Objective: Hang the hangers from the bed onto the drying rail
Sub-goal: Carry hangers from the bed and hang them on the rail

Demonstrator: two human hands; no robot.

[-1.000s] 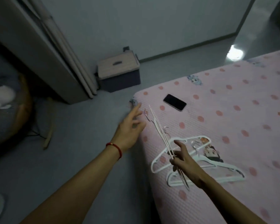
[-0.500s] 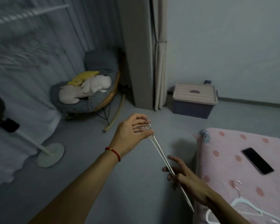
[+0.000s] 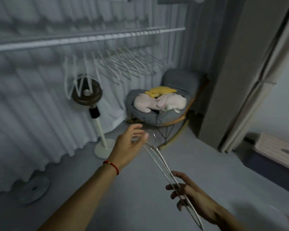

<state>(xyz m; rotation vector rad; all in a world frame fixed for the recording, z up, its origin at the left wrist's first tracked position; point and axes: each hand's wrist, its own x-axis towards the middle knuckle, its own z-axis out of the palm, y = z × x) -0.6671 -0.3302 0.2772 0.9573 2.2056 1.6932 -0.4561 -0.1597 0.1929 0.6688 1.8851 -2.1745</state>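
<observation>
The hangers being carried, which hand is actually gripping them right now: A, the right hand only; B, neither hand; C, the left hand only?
A: the right hand curls its fingers around the hangers, while the left hand is spread open beside their hooks.

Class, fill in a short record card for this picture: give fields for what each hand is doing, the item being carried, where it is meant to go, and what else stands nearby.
Right hand: grips the lower end of a bunch of white hangers
Left hand: fingers spread beside the hangers' metal hooks; contact unclear from blur
Destination: drying rail, high along the curtain, with a row of white hangers already on it
Nearby: standing fan, rocking chair holding plush toys
Task state: hangers in hand not yet hung
</observation>
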